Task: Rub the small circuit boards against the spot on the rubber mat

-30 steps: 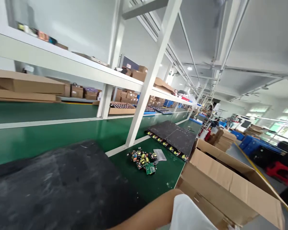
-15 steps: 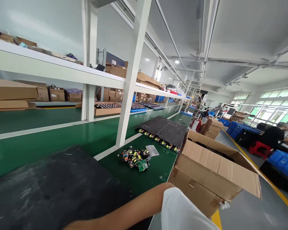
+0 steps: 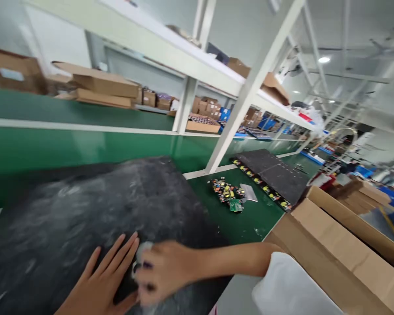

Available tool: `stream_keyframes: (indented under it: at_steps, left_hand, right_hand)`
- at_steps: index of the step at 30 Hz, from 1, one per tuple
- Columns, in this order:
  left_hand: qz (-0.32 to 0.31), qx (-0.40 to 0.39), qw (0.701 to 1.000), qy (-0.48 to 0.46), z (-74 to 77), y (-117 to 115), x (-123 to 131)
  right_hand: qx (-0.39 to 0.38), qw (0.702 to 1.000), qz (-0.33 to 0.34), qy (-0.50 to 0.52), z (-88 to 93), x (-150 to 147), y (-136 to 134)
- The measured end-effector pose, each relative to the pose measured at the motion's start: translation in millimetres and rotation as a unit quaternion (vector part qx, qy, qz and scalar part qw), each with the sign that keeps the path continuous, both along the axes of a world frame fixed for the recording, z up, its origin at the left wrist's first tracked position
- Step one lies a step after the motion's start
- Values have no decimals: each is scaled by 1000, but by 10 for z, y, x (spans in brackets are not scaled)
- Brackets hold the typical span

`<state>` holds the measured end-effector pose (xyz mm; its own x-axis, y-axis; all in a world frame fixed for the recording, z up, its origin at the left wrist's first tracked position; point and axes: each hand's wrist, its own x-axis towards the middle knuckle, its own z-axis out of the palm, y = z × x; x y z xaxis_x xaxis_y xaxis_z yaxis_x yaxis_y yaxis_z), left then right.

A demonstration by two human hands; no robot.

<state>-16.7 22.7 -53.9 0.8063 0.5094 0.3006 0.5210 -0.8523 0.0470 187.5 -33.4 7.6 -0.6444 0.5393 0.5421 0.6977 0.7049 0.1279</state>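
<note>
My left hand [image 3: 101, 278] lies palm down on a black mat [image 3: 95, 201], its fingers stretched out. Beside it, my right hand [image 3: 170, 267] is closed around a small pale grey thing [image 3: 145, 249], low over the mat. Motion smears this hand, so I cannot make out what the thing is, or whether it touches the mat. To the right of the mat, a pile of small circuit boards [image 3: 228, 190] with yellow and orange parts sits on the green bench [image 3: 203, 188]. A pale flat sheet or bag [image 3: 248, 192] lies against the pile.
A second black panel [image 3: 276, 170] with a row of boards along its edge lies farther down the bench. An open cardboard box [image 3: 341, 218] stands at the right. White posts [image 3: 231, 127] hold up a shelf, and cartons [image 3: 105, 85] sit at the back.
The view has swung left and down. Both hands now show over the mat; before, only a bare forearm and white sleeve were visible. The bench items appear farther right.
</note>
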Motion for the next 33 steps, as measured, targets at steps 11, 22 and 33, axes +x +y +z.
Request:
stream_keyframes:
  at_steps: [11, 22, 33]
  left_hand:
    - [-5, -203, 973, 113, 575, -207, 87]
    - [-10, -209, 971, 118, 558, -216, 109]
    - [-11, -209, 970, 121, 576, -243, 138]
  right_hand:
    - [-39, 997, -68, 7, 69, 1, -104]
    - [-74, 995, -63, -19, 99, 61, -73]
    - [-101, 993, -50, -39, 135, 100, -124]
